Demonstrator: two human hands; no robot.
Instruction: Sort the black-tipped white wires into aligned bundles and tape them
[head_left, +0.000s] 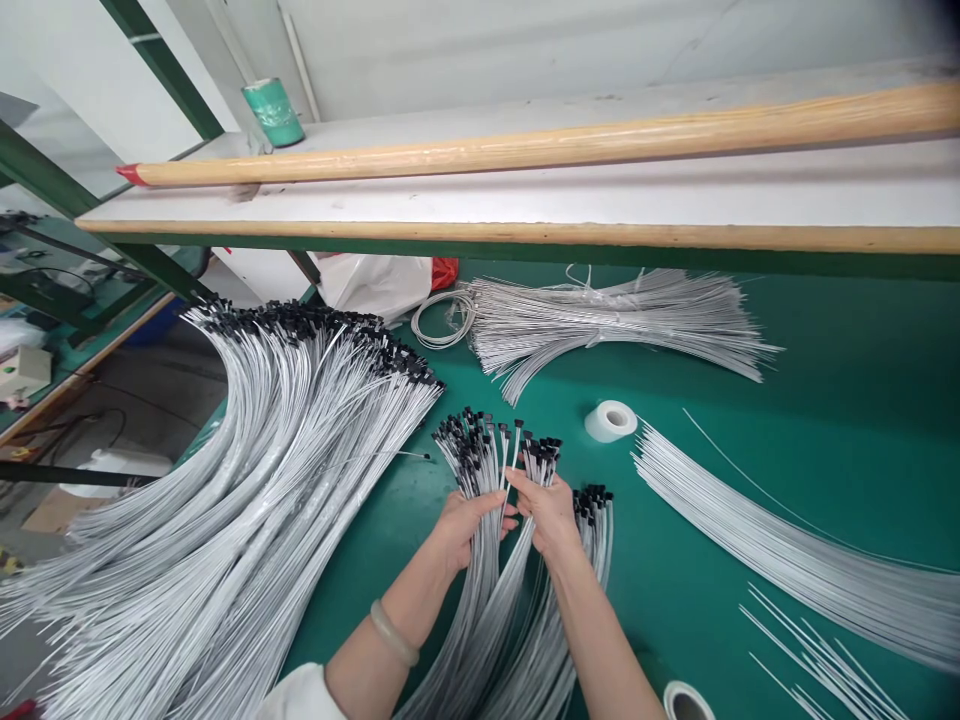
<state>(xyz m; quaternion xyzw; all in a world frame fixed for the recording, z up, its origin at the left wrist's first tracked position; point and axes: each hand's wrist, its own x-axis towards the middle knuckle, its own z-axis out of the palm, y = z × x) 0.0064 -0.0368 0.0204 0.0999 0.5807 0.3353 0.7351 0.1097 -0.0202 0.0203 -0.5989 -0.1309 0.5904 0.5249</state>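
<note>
While your L hand [454, 530] wraps the L bundle [484, 565] of thin grey-white cables just below its black tips, your R hand [553, 512] does likewise w/ the R bundle [517, 575], tips up toward 12 o'clock. Take the spot b/w your hands as clock ctr. Grip on both sides is closed around cables, thumbs and fingertips nearly meeting; a single cable [517, 428] stands b/w the two bundles at your fingertips, can't tell which hand pinches it. A third bundle [600, 535], also black-tipped, lies just beside your R wrist at 3 o'clock, partly hidden by your R forearm. Big cable pile [300, 440] fills 9 o'clock, black ends up top, one stray cable [409, 454] poking out at 10. Tape roll [611, 421] sits on the green bench [862, 400] at 2, w/ a tied strand bundle [615, 320] at 1, and a small coil [444, 322] plus white bag [379, 287] approx 11. Long strands [787, 565] run out at 3, loose short ones at 4, another roll [686, 700] b/w 4 and 5. Shelf [525, 205] spans 12, carrying a wooden pole [525, 150]; green roll [274, 112] at 11.
</note>
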